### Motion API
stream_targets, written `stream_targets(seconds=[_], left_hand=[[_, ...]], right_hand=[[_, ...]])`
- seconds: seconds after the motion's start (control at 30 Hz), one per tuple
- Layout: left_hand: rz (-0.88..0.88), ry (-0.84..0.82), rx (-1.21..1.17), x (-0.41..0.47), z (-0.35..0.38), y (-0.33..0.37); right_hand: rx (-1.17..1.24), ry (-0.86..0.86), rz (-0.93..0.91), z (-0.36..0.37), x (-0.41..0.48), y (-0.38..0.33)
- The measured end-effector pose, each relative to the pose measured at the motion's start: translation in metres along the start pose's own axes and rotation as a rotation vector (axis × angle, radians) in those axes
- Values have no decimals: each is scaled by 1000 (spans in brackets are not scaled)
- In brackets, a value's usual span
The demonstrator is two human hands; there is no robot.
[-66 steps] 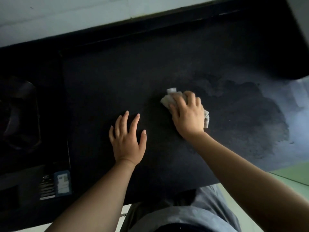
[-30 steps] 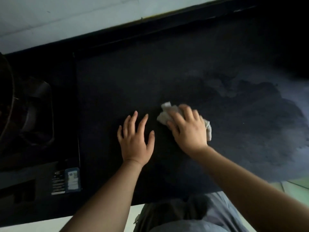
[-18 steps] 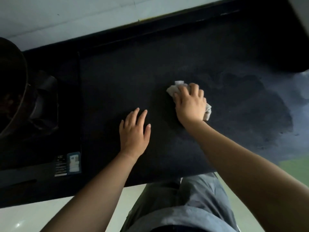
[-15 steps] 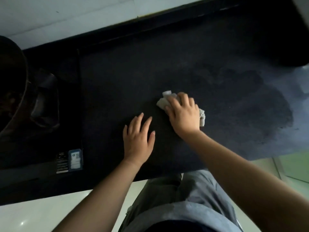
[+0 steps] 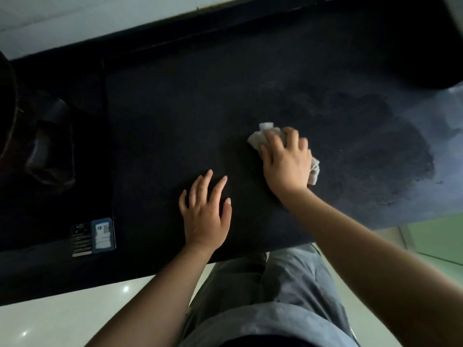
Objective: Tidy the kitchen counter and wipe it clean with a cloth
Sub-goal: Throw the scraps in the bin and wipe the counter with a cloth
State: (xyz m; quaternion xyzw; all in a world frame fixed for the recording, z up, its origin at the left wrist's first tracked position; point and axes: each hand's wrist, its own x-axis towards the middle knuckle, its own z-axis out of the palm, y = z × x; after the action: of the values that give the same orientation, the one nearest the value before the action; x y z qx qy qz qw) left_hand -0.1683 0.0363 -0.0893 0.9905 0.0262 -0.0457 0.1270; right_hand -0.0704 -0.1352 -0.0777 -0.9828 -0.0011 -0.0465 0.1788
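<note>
A crumpled white cloth [image 5: 258, 139] lies on the dark counter [image 5: 180, 116], pressed down under my right hand [image 5: 285, 161], whose fingers are closed over it; a corner of the cloth sticks out by my wrist. My left hand [image 5: 205, 214] rests flat on the counter to the left, fingers spread, holding nothing. A wet patch darkens the counter to the right of the cloth.
A dark stove with a burner [image 5: 47, 151] and a label sticker [image 5: 94, 236] sits at the left. A dark pot rim [image 5: 7, 108] shows at the far left edge. A white wall [image 5: 75, 18] backs the counter. Its front edge runs just above my grey trousers.
My right hand has rubbed the cloth back and forth over the same middle patch of the counter. My left hand has stayed planted flat beside it.
</note>
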Motion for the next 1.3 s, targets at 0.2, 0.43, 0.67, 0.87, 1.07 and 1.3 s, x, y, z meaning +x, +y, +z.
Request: stream_targets(seconds=[0.2,0.43,0.67,0.87,1.07,1.3], left_hand=[[-3,6,-17,0,1,0],[-9,16,-14,1,0,1],[-8,-7,-16,0,-2,4],[-144,-41,2,-9,-7,41],[-346,-64,-1,-38,15,111],[-468,-27,-10,-40,28,137]], right_hand=[[-4,-53,-138,-17,-54,26],[20,0,152,-4,3,11],[1,-110,-253,-22,-48,45],[-5,-25,-3,-48,-26,115],[10,-25,162,-43,35,113],[59,-171,-387,-63,-1,157]])
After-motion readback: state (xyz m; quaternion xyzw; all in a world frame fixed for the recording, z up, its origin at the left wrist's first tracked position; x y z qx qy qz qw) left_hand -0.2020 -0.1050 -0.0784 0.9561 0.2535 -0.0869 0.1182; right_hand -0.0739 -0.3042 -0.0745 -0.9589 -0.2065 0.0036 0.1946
